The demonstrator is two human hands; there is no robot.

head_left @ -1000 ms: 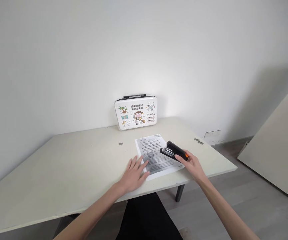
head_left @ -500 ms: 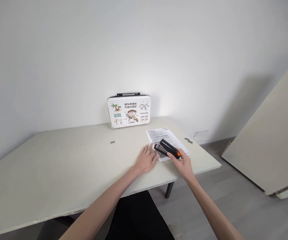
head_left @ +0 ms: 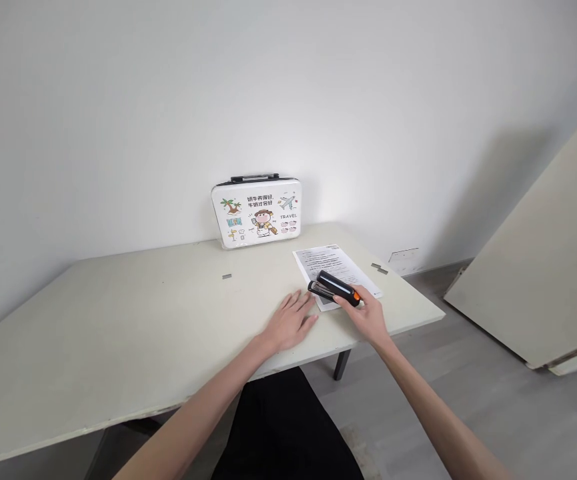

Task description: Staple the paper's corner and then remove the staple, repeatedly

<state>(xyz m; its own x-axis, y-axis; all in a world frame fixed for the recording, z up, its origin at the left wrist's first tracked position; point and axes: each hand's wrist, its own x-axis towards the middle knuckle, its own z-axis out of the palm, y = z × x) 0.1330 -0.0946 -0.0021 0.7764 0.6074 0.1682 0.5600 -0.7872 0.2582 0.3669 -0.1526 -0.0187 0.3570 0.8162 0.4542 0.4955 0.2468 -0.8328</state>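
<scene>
A black stapler (head_left: pixel 337 287) with an orange part at its rear is gripped in my right hand (head_left: pixel 367 315), thumb on the near side. Its jaws are apart and point to the left, over the printed paper (head_left: pixel 351 270). That sheet lies on the right part of the table, its lower left partly covered by the stapler. My left hand (head_left: pixel 291 323) rests flat on the tabletop with fingers spread, its fingertips near the sheet's left edge and just below the stapler's front end.
Against the wall stands a white case (head_left: pixel 258 213) with cartoon prints and a black handle. One small grey strip of staples (head_left: pixel 227 276) lies left of the paper, and others (head_left: pixel 379 269) lie to its right. The white table (head_left: pixel 133 320) ends at the right, beyond which a pale panel (head_left: pixel 543 267) leans.
The stapler has turned slightly in my right hand and its jaws look a little closer together. My left hand has slid slightly toward me, away from the stapler. The view has tilted slightly.
</scene>
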